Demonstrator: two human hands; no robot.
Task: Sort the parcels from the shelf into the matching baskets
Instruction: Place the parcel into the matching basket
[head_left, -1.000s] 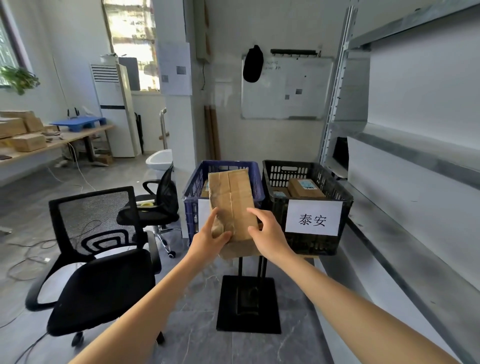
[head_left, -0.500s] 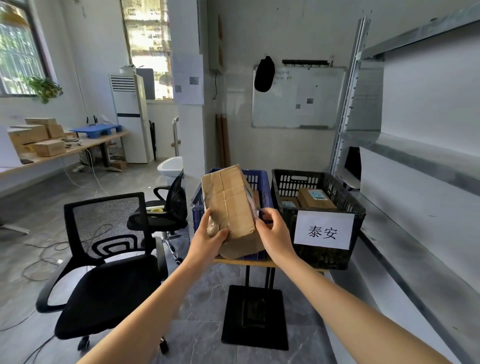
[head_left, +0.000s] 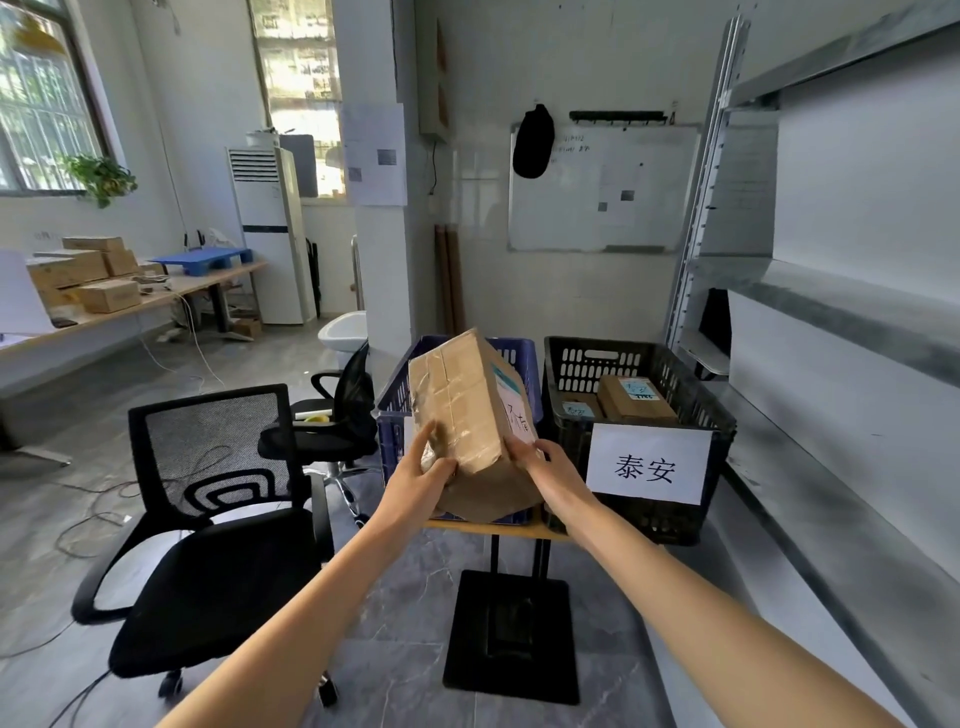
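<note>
Parcel (head_left: 470, 415), taped brown cardboard, is held tilted in front of the blue basket (head_left: 524, 364). My left hand (head_left: 423, 480) grips its near left corner; my right hand (head_left: 553, 470) grips the labelled right side. Black basket (head_left: 701, 405), right of the blue one, holds two parcels.

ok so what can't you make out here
Head view:
Label on the blue basket: almost wholly behind the held parcel.
Its handwritten label: angled away, too blurred to read.
Labels on the parcels in the black basket: too small to read.
</note>
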